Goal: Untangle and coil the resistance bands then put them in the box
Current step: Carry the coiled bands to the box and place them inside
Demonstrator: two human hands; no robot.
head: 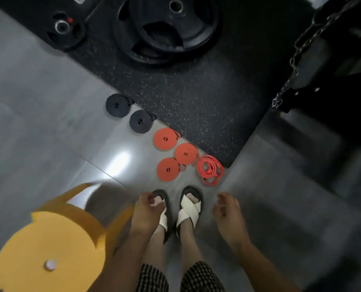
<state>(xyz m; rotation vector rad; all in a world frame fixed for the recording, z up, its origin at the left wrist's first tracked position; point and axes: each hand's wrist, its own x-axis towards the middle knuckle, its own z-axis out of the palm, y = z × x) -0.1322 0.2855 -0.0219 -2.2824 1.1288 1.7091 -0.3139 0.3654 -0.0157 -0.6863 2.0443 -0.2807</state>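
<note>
Neatly, two black rolls (117,105) and three orange rolls (168,169) lie in a row on the floor (49,127), likely ready to pack. One loose orange band (210,170) sits just beside them. The left hand (147,211) and right hand (228,211) hang, fingers softly curled, holding nothing.

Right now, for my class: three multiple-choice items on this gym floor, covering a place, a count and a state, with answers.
1. The round yellow stool stands: A left of the feet; B on the mat; C right of the feet.
2. Tightly wound orange band coils: A one; B three; C five.
3. The loose orange band loop: A held; B lying on the floor; C hanging.
Answers: A, it is beside the left hand; B, three discs show; B, the right hand is empty too.
</note>
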